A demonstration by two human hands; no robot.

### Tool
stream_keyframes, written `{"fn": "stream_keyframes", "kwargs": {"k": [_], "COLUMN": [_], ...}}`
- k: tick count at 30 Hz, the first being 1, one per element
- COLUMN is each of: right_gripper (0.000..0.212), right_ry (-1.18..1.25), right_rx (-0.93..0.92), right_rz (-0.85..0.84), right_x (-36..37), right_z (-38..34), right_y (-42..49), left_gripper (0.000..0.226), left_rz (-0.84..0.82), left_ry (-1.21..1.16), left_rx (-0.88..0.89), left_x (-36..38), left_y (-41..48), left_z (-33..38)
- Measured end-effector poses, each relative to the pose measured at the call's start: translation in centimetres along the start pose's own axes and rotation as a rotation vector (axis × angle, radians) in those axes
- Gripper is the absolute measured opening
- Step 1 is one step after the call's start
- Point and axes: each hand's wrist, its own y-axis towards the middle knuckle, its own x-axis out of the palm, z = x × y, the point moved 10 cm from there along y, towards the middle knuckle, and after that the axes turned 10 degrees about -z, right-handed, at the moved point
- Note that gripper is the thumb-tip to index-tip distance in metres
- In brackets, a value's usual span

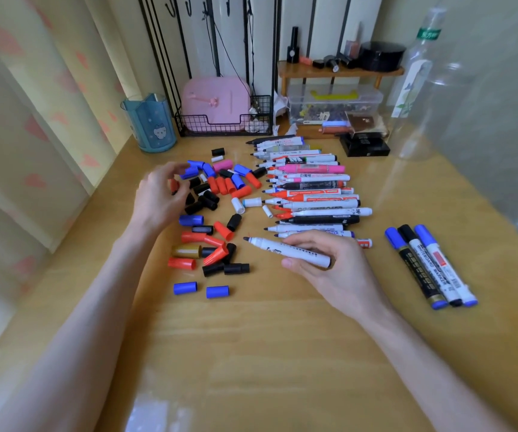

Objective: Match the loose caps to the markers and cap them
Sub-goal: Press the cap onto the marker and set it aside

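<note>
My right hand (pixel 332 266) grips a white uncapped marker (pixel 292 251) with a dark tip pointing left, just above the table. My left hand (pixel 161 194) hovers over the pile of loose caps (pixel 217 213), fingers curled; a red cap (pixel 174 185) shows between them, but I cannot tell whether it is held. Blue, red, black, white, pink and gold caps lie scattered left of centre. A row of uncapped markers (pixel 310 194) lies side by side, tips to the left. Three capped markers (pixel 429 266) lie apart at the right.
A blue cat-themed cup (pixel 150 123) stands at the back left by the curtain. A black wire basket (pixel 223 123) with a pink item, a clear storage box (pixel 334 102) under a small wooden shelf, a black box (pixel 365 145) and a clear bottle (pixel 419 88) line the back.
</note>
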Motion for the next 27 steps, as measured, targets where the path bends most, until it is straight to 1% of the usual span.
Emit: {"fn": "stream_keyframes", "kwargs": {"k": [3,7,11,14,16,21,22,24,26,27], "right_gripper": [0.019,0.018,0.018,0.018,0.018,0.017,0.016,0.014,0.014,0.016], "right_ry": [-0.018,-0.07,-0.107,-0.112,-0.111,-0.089,-0.089,-0.11,-0.13,-0.132], "right_rx": [-0.018,-0.031,-0.022,-0.014,-0.004,0.014,0.012,-0.001,-0.022,-0.033], "right_rz": [0.009,0.03,0.049,0.055,0.057,0.066,0.071,0.088,0.104,0.108], "right_x": [0.0,-0.1,-0.5,-0.5,-0.5,-0.6,-0.6,-0.8,-0.9,-0.9], "right_z": [-0.2,-0.3,-0.1,0.1,0.2,0.4,0.4,0.2,0.0,-0.2], "right_y": [0.1,0.1,0.0,0.0,0.0,0.0,0.0,-0.1,-0.1,-0.1], "left_gripper": [0.04,0.043,0.037,0.028,0.027,0.032,0.033,0.033,0.031,0.029], "left_rz": [0.0,-0.088,-0.099,-0.09,-0.094,-0.229,-0.238,-0.191,-0.139,-0.144], "left_ry": [0.032,0.044,0.151,0.214,0.239,0.279,0.287,0.268,0.151,0.068], "left_rx": [-0.06,-0.145,-0.139,-0.165,-0.179,-0.208,-0.206,-0.16,-0.054,0.018], "left_x": [0.0,1.2,1.7,1.8,1.9,2.2,2.1,1.2,0.2,-0.2], "left_y": [1.7,3.9,5.2,6.0,6.6,8.3,8.4,8.0,6.4,5.2], "left_z": [-1.4,-2.5,-2.3,-2.4,-2.8,-3.9,-3.8,-2.8,-0.8,0.6]}}
